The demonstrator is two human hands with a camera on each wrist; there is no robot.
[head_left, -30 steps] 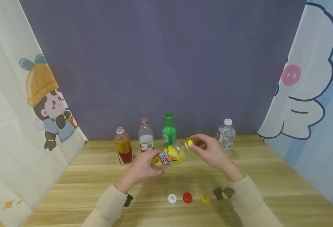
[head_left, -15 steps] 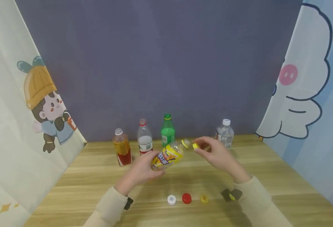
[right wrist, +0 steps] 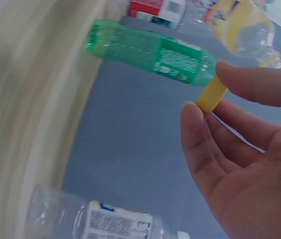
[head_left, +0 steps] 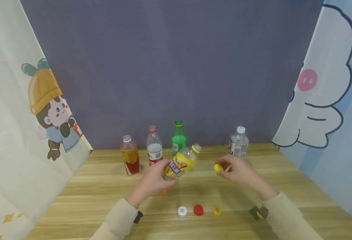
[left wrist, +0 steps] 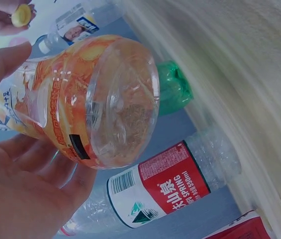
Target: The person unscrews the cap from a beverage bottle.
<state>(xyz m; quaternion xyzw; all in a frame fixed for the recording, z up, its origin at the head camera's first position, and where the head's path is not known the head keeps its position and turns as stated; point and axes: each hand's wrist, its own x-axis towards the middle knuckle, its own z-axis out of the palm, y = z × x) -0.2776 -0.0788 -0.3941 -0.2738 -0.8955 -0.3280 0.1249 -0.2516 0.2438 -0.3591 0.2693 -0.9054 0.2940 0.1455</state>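
My left hand grips a clear plastic bottle with a yellow and orange label, tilted with its uncapped neck up to the right. The left wrist view shows the bottle's base with fingers and thumb around its body. To the right, my right hand pinches a yellow bottle cap between thumb and fingertips, apart from the bottle. Seen from the right wrist, the cap is edge-on. Below the hands, a white cap, a red cap and another yellow cap lie in a row on the table.
Along the table's back stand an uncapped bottle with an amber and red label, an uncapped clear bottle with a red and white label and an uncapped green bottle. A clear bottle with a white cap stands at back right.
The yellow cap has come off the bottle's neck. My right hand has carried it right and down, away from the bottle. My left hand still holds the bottle, now tilted more upright.
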